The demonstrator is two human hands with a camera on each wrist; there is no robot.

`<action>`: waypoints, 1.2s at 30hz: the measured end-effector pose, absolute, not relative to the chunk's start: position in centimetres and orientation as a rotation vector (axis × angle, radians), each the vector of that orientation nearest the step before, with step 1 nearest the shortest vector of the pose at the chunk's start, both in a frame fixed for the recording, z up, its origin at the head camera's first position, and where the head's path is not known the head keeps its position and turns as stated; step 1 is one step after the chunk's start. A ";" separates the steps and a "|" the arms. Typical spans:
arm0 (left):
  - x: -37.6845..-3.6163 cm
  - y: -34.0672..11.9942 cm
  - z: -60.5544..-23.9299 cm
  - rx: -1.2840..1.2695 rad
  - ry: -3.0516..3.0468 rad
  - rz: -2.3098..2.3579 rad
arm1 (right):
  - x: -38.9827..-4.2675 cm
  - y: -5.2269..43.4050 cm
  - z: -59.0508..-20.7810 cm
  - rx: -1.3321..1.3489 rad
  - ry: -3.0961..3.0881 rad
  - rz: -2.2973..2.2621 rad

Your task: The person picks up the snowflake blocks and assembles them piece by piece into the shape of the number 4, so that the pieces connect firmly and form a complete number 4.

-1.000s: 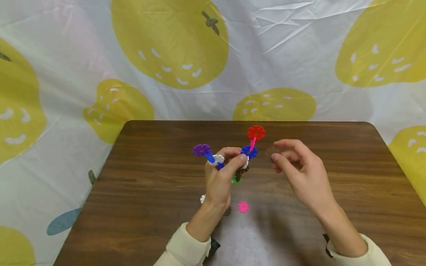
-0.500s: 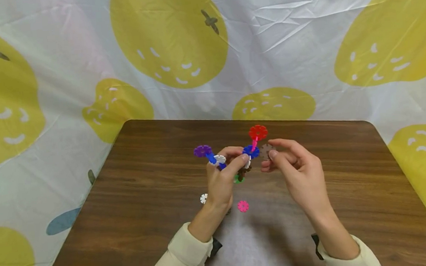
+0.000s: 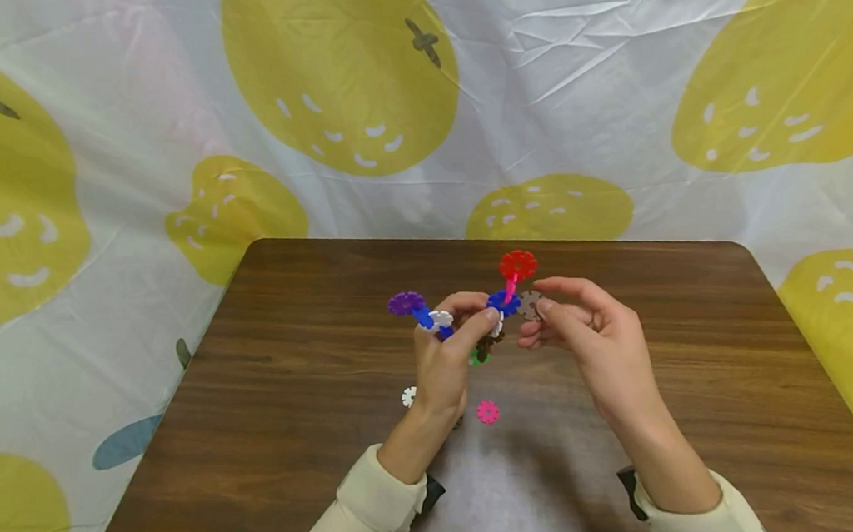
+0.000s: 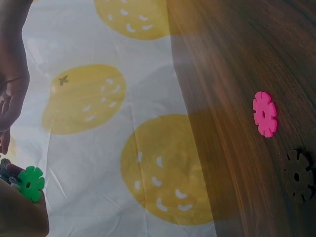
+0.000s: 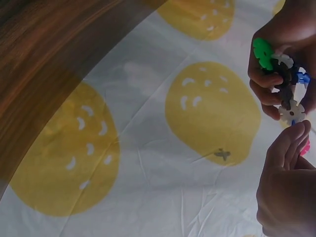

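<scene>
My left hand (image 3: 470, 316) grips a cluster of joined snowflake discs (image 3: 503, 301) above the brown table (image 3: 300, 376). A purple disc (image 3: 404, 303) sticks out to the left and a red disc (image 3: 517, 265) stands on top. A green disc (image 3: 476, 358) hangs below, and it also shows as the green disc (image 4: 30, 183) and the green disc (image 5: 263, 53). My right hand (image 3: 541, 299) pinches a grey-brown disc (image 3: 529, 305) between thumb and forefinger, right against the cluster's blue disc. In the right wrist view a white disc (image 5: 291, 112) sits just above my right fingertips (image 5: 292, 136).
Loose on the table lie a pink disc (image 3: 487, 412), also seen as the pink disc (image 4: 265, 114), and a white disc (image 3: 408, 397) beside my left wrist. A dark brown disc (image 4: 297, 175) lies near the pink one. A white cloth with yellow fruit shapes (image 3: 339, 72) surrounds the table.
My right hand has moved left, bringing the grey-brown disc from a gap away up against the blue disc of the cluster. The left hand has barely moved.
</scene>
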State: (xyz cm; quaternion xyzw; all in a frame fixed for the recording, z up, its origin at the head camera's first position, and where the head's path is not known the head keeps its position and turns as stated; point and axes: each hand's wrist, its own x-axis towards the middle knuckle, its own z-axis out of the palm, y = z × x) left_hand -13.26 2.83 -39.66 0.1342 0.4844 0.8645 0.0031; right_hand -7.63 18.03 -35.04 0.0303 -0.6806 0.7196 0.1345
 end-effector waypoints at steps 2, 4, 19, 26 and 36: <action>-13.3 2.8 -39.7 0.428 1.523 2.710 | -7.7 18.1 -35.1 0.094 -1.964 2.105; -13.3 2.9 -39.7 0.433 1.527 2.712 | -7.7 18.1 -35.1 0.096 -1.959 2.121; -13.2 3.0 -39.8 0.562 1.558 2.745 | -7.8 18.0 -34.8 0.081 -1.920 2.279; -13.2 3.1 -39.9 0.636 1.592 2.741 | -7.9 17.9 -35.0 0.074 -1.878 2.323; -13.3 3.0 -40.1 0.687 1.640 2.746 | -7.9 17.7 -35.3 0.061 -1.854 2.332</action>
